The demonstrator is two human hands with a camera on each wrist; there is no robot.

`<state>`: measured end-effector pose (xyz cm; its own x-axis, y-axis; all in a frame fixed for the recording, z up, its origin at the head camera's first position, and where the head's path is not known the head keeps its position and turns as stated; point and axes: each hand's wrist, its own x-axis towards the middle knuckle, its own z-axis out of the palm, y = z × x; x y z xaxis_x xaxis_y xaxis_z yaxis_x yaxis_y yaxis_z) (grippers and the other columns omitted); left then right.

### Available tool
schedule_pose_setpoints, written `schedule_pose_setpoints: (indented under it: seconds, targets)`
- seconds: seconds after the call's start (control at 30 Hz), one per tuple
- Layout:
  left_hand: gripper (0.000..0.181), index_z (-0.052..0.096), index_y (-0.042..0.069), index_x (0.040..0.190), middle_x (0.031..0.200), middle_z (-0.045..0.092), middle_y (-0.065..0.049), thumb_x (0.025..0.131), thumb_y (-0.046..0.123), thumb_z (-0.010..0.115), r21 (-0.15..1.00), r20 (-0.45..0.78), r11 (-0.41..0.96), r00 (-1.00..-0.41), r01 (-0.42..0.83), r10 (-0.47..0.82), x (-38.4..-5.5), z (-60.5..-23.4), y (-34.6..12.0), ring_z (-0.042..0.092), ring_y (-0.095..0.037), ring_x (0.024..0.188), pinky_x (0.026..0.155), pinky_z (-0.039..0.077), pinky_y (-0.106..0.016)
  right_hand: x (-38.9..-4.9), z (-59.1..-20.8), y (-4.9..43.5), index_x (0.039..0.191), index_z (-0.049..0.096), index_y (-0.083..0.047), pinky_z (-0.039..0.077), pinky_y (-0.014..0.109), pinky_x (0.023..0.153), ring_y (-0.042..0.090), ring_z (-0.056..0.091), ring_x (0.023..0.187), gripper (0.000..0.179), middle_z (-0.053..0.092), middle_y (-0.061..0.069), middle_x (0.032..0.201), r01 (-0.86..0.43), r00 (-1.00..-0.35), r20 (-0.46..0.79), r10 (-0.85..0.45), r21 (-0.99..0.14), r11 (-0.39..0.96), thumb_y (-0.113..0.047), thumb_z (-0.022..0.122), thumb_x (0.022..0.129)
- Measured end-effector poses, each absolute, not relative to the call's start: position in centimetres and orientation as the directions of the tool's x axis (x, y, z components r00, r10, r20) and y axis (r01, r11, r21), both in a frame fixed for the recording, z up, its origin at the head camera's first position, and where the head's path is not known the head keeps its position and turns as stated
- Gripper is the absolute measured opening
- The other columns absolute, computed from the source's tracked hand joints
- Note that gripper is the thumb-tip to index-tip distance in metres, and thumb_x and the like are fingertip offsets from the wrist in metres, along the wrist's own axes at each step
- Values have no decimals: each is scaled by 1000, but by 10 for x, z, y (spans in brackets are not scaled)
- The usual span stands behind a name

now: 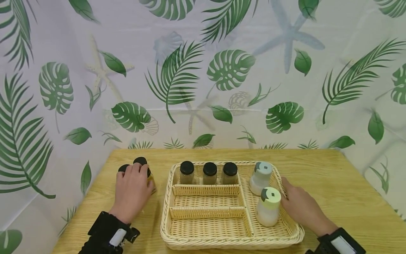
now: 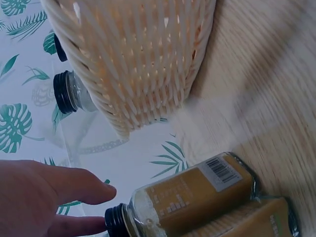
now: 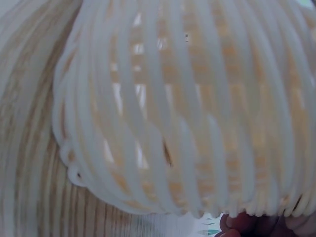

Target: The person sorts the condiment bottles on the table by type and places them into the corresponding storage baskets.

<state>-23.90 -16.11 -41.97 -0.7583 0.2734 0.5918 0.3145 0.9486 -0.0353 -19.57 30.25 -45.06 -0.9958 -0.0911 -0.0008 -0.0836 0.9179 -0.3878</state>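
My left hand (image 1: 132, 187) reaches over a group of glass spice jars (image 1: 153, 182) with black lids, left of the basket. In the left wrist view the thumb is stretched out just above a black lid (image 2: 116, 221), and a finger touches that lid. This jar has a brown-yellow label (image 2: 197, 192) with a barcode; a similar jar (image 2: 256, 222) stands against it. My right hand (image 1: 302, 206) grips the right rim of a divided wicker basket (image 1: 228, 243); its fingertips (image 3: 237, 224) show at the basket's edge in the right wrist view.
Three black-lidded jars (image 1: 210, 173) stand in the basket's back left compartment. The right compartment holds a shaker with a pale blue cap (image 1: 262, 168) and one with a yellow-green cap (image 1: 270, 197). A leaf-patterned cloth (image 1: 196, 134) hangs behind the wooden table (image 1: 349, 197).
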Motion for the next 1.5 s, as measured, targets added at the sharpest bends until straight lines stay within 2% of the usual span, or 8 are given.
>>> schedule_pose_setpoints:
  seconds: [0.4, 0.43, 0.67, 0.87, 1.07, 1.27, 1.3, 1.5]
  targets:
    - [33, 64, -9, 99, 89, 58, -25, 74, 10, 75, 2, 566, 949, -782, 316, 260, -248, -419, -163, 55, -40, 79, 63, 46, -54, -194, -450, 303, 145, 19, 14, 35, 31, 44, 12, 46, 52, 64, 55, 8, 69, -72, -997, -10, -83, -393, 917, -22, 46, 99]
    - [34, 64, -9, 98, 88, 58, -25, 74, 11, 76, 4, 564, 948, -784, 317, 260, -249, -419, -162, 55, -40, 78, 64, 46, -54, -194, -450, 303, 145, 18, 14, 34, 31, 43, 12, 45, 49, 64, 50, 4, 65, -65, -997, -16, -78, -396, 916, -22, 45, 99]
    - [33, 61, -9, 93, 80, 56, -22, 73, 12, 77, 8, 553, 947, -790, 321, 264, -251, -418, -161, 54, -38, 74, 62, 46, -52, -192, -450, 304, 146, 18, 12, 34, 30, 42, 10, 42, 45, 64, 46, 3, 61, -51, -998, -19, -64, -400, 915, -22, 45, 99]
    - [21, 58, -7, 80, 71, 52, -21, 72, 8, 71, 27, 564, 939, -780, 344, 270, -252, -418, -160, 52, -39, 66, 58, 45, -52, -193, -450, 304, 147, 17, 11, 35, 30, 42, 10, 40, 43, 64, 44, 3, 60, -49, -998, -21, -64, -417, 908, -25, 44, 100]
    - [17, 57, -4, 72, 69, 49, -19, 70, 8, 70, 62, 536, 934, -801, 351, 265, -252, -417, -159, 49, -37, 63, 56, 44, -51, -194, -450, 302, 147, 16, 11, 35, 30, 44, 10, 41, 44, 65, 44, 3, 60, -36, -998, -35, -56, -424, 905, -25, 44, 100]
    - [18, 56, -4, 72, 70, 48, -18, 70, 8, 69, 92, 523, 927, -809, 365, 267, -251, -414, -159, 48, -35, 64, 58, 43, -51, -194, -449, 301, 147, 17, 11, 36, 31, 44, 11, 44, 46, 64, 47, 5, 64, -37, -998, -29, -54, -425, 904, -24, 44, 100]
    - [17, 56, -4, 72, 70, 49, -18, 70, 8, 69, 100, 527, 924, -807, 369, 265, -251, -413, -159, 48, -35, 64, 58, 43, -51, -194, -450, 301, 146, 18, 12, 37, 31, 46, 11, 46, 50, 64, 53, 9, 68, -41, -998, -22, -56, -422, 906, -24, 45, 100]
    - [17, 58, -5, 76, 71, 49, -17, 67, 7, 66, 133, 579, 907, -774, 400, 257, -249, -402, -160, 46, -32, 63, 58, 42, -51, -193, -449, 301, 145, 20, 13, 37, 31, 46, 12, 47, 52, 64, 54, 10, 69, -35, -999, -23, -49, -421, 906, -22, 46, 99]
